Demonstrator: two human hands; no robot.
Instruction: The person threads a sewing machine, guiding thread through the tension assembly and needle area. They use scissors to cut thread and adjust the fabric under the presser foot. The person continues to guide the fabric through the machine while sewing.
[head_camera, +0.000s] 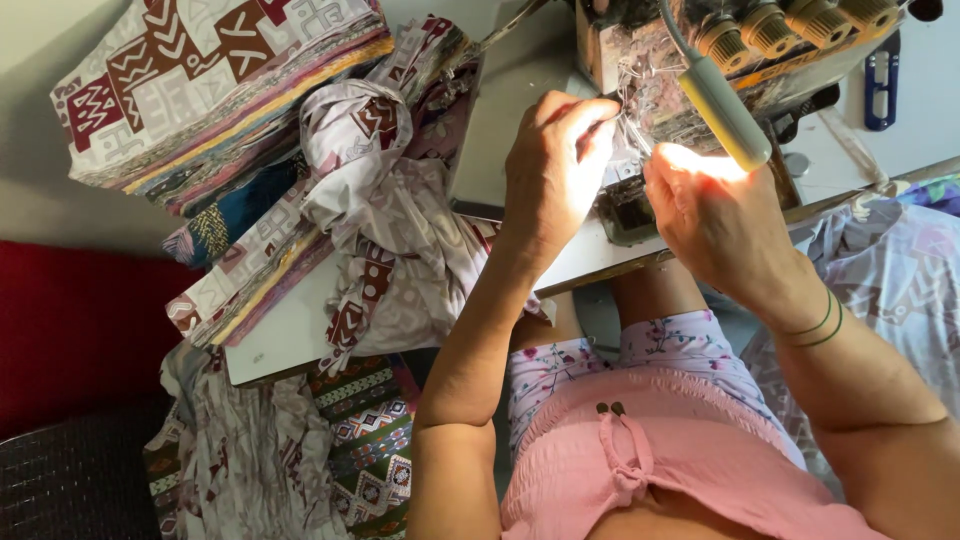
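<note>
My left hand (553, 170) is raised at the front of a sewing machine (760, 50), its fingertips pinched on thin thread by the needle area. My right hand (715, 215) is close beside it, fingers curled toward the same spot under a bright lamp head (722, 108). Whether the right fingers grip the thread is hidden by glare. Several thread cones (790, 22) stand on top of the machine.
A heap of patterned brown-and-white fabric (380, 230) lies on the white table (290, 335) to the left, with a folded stack (210, 80) behind it. More cloth hangs below the table edge (300, 450). Blue snips (880, 80) lie at the far right.
</note>
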